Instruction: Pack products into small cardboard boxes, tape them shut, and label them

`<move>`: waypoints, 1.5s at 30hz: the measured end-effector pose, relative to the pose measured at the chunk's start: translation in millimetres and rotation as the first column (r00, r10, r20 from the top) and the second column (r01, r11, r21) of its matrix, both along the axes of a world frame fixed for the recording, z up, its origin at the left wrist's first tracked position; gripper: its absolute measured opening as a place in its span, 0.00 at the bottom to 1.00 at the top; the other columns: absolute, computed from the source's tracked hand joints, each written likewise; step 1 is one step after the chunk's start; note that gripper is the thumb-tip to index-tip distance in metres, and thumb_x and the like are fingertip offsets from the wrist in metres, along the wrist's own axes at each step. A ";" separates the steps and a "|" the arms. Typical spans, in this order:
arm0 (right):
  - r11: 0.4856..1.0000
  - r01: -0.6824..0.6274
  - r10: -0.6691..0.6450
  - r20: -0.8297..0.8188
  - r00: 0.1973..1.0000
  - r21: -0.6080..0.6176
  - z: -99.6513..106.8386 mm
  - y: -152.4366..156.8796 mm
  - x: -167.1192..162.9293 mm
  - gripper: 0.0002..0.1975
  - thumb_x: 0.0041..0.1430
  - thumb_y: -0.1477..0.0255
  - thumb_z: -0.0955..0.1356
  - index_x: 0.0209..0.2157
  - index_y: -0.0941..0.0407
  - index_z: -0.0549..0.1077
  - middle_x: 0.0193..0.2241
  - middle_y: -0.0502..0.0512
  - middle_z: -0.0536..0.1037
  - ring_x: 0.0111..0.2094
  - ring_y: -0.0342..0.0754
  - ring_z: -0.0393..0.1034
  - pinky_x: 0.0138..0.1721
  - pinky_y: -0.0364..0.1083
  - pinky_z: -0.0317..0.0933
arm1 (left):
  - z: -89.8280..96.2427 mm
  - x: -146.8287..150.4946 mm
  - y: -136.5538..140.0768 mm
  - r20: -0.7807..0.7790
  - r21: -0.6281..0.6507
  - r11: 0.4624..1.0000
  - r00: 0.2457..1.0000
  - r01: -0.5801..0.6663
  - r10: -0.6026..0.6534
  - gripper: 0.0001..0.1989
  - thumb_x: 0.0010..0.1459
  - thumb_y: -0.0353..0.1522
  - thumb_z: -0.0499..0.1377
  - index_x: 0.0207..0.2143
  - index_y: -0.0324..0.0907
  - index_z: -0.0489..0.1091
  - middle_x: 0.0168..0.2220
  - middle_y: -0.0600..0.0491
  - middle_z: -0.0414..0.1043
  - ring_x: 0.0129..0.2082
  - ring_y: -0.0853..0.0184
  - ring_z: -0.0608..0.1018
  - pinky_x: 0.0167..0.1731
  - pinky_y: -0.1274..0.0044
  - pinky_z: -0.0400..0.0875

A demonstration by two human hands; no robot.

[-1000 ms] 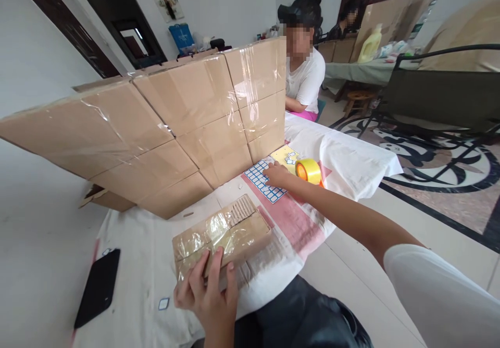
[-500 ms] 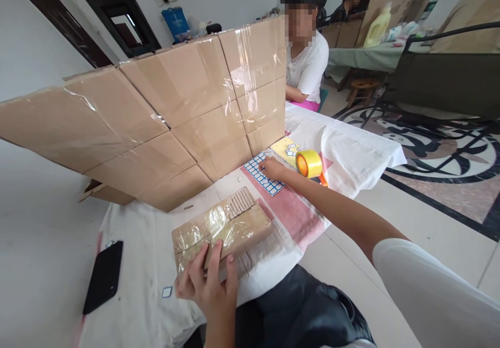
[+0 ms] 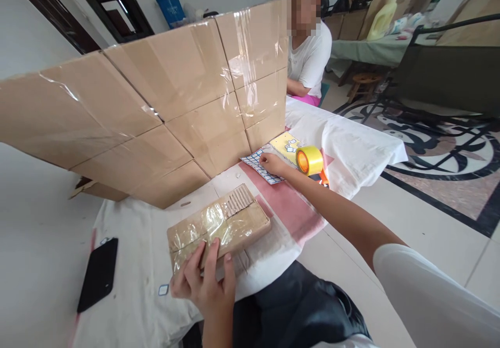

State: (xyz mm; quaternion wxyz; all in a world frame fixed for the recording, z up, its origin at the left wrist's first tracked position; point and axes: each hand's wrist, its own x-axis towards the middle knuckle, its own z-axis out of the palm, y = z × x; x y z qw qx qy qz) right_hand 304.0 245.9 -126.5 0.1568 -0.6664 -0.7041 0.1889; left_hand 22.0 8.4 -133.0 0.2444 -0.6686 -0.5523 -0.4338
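Head camera view: at a table covered with a white and red cloth [image 3: 136,249], a person's right hand [image 3: 272,164] works over a white paper sheet printed with blue-outlined rectangles [image 3: 253,160], while the left hand [image 3: 207,280] steadies a long brown cardboard box wrapped in glossy clear tape [image 3: 234,228]. The sheet lies near the foot of an upright wall of taped brown cardboard [image 3: 199,98]; the box sits closer to the person, near the table's front edge. The sheet bows upward, and with no second hand on it, an uneven pull could crease it or drag it askew. A yellow roll of tape with an orange core [image 3: 312,159] stands just beside the right forearm, where a careless sweep of the arm might knock it over. Too hard a push by the left hand could slide the box out of place. The left fingers are spread well apart, tips resting on the box's near edge without closing around it. The right fingers are curled close together against the sheet; whether they pinch it cannot be told from this angle.
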 end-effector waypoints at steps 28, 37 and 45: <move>0.980 0.106 -0.101 -0.040 0.994 0.168 79.9 11.6 60.8 0.10 0.57 0.78 0.68 0.42 0.60 0.76 0.37 0.57 0.81 0.38 0.49 0.74 0.39 0.42 0.61 | -2.7 -2.2 -0.1 0.015 -0.017 1.000 1.000 -0.013 0.013 0.18 0.59 0.40 0.63 0.52 0.51 0.76 0.50 0.46 0.76 0.48 0.57 0.71 0.53 0.61 0.59; 0.976 0.210 -0.216 -0.142 0.966 -0.055 67.6 40.6 134.5 0.07 0.58 0.79 0.69 0.38 0.63 0.79 0.28 0.55 0.83 0.18 0.40 0.72 0.30 0.40 0.68 | -3.6 -2.4 0.6 0.027 -0.030 0.999 1.000 -0.012 0.013 0.19 0.59 0.40 0.64 0.53 0.53 0.76 0.50 0.48 0.77 0.47 0.57 0.72 0.55 0.61 0.57; 0.954 0.287 -0.298 -0.154 0.942 -0.090 29.2 49.2 155.9 0.07 0.52 0.78 0.72 0.35 0.61 0.82 0.28 0.54 0.84 0.23 0.42 0.77 0.32 0.38 0.70 | -3.5 -3.9 0.4 0.016 -0.032 0.999 1.000 0.015 -0.014 0.21 0.59 0.37 0.64 0.55 0.51 0.74 0.51 0.46 0.76 0.47 0.57 0.73 0.55 0.61 0.60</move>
